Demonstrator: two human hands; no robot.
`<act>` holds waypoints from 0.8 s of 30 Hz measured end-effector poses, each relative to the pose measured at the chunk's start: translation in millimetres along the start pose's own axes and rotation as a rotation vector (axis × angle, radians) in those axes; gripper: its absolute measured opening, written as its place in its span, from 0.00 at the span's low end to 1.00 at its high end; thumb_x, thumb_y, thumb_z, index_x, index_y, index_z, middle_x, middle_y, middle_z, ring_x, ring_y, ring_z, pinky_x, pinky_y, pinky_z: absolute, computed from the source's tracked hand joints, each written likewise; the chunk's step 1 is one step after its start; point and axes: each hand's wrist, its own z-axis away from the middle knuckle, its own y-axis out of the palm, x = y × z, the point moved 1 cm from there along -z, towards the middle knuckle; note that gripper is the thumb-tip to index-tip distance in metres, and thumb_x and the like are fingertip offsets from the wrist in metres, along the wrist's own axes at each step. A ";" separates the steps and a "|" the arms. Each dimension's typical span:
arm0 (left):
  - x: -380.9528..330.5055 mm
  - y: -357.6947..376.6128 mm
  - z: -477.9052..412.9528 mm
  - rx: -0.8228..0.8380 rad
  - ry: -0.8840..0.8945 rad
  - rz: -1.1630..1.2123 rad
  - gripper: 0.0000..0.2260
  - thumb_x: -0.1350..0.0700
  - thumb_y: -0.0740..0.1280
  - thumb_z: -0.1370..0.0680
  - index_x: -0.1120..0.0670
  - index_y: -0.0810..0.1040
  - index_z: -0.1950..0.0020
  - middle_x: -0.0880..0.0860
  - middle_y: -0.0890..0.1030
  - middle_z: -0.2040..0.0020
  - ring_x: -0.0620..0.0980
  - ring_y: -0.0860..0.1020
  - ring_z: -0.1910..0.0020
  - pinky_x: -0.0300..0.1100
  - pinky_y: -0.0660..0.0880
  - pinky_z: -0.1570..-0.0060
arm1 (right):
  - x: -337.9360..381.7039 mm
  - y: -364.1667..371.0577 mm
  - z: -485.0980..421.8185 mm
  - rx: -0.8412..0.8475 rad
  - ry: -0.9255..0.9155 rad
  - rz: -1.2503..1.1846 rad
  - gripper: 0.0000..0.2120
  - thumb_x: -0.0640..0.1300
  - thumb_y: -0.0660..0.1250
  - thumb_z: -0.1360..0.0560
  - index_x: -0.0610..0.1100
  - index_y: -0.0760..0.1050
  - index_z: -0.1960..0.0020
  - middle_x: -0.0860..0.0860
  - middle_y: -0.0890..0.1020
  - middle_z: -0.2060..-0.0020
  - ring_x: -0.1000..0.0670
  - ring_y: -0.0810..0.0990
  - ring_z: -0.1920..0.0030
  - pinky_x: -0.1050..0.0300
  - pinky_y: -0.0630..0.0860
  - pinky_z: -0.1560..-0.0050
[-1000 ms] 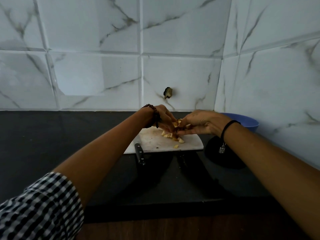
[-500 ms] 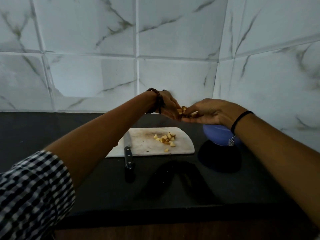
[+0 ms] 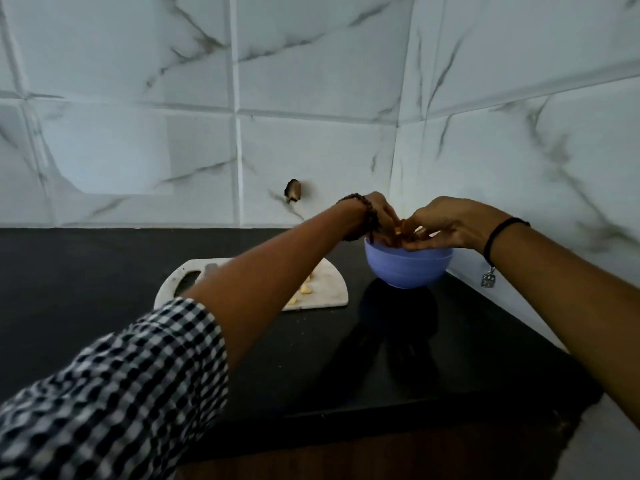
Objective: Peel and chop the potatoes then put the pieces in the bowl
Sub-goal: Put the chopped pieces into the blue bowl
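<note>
left hand (image 3: 380, 216) and right hand (image 3: 448, 221) cup potato pieces (image 3: 399, 231) over the blue bowl (image 3: 408, 268).

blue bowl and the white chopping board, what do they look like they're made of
Blue bowl: probably plastic, with even matte colour and moulded bands round its wall. White chopping board: plastic or stone, hard to tell; smooth but stained, with a cut-out handle hole and rounded corner.

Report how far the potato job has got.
Chopping looks done: only cut pieces show. In hand: the left hand and right hand hold a handful of pieces over the blue bowl. Left: the leftover pieces on the cutting board must follow.
</note>
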 end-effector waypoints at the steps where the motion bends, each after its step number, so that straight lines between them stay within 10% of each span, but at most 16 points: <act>1: -2.5 4.0 -1.1 0.026 -0.006 0.005 0.18 0.68 0.69 0.27 0.60 0.78 0.37 0.50 0.80 0.67 0.40 0.78 0.75 0.30 0.73 0.77 | -2.0 -2.7 -1.2 -0.016 0.008 0.047 0.08 0.25 0.66 0.25 0.30 0.74 0.46 0.36 0.78 0.49 0.43 0.83 0.55 0.51 0.84 0.59; 6: -11.7 6.9 0.3 0.162 -0.030 0.085 0.22 0.71 0.67 0.25 0.60 0.74 0.32 0.56 0.83 0.60 0.48 0.83 0.65 0.36 0.79 0.70 | -2.2 -9.2 2.9 -0.074 0.030 0.167 0.06 0.26 0.67 0.25 0.31 0.75 0.49 0.36 0.76 0.43 0.37 0.79 0.40 0.45 0.81 0.44; 14: -7.3 -8.1 8.2 0.130 0.026 0.156 0.16 0.69 0.67 0.24 0.63 0.76 0.37 0.64 0.81 0.46 0.52 0.82 0.52 0.45 0.83 0.57 | 11.2 -3.7 9.1 -0.146 -0.077 0.227 0.10 0.31 0.69 0.24 0.30 0.78 0.43 0.38 0.82 0.47 0.44 0.85 0.51 0.52 0.83 0.48; 20: 13.9 -45.8 34.6 0.095 0.052 0.107 0.13 0.67 0.65 0.22 0.60 0.78 0.38 0.59 0.82 0.44 0.52 0.81 0.44 0.48 0.80 0.46 | 29.5 26.3 27.8 -0.108 -0.193 0.246 0.07 0.35 0.71 0.24 0.31 0.79 0.48 0.41 0.83 0.57 0.49 0.84 0.62 0.64 0.78 0.75; 24: 46.5 -69.1 50.4 0.070 0.007 -0.053 0.13 0.64 0.66 0.22 0.56 0.79 0.38 0.54 0.83 0.44 0.46 0.81 0.45 0.44 0.79 0.45 | 26.2 60.7 32.3 0.059 -0.267 0.231 0.13 0.34 0.76 0.29 0.30 0.80 0.47 0.37 0.85 0.52 0.45 0.86 0.55 0.55 0.84 0.52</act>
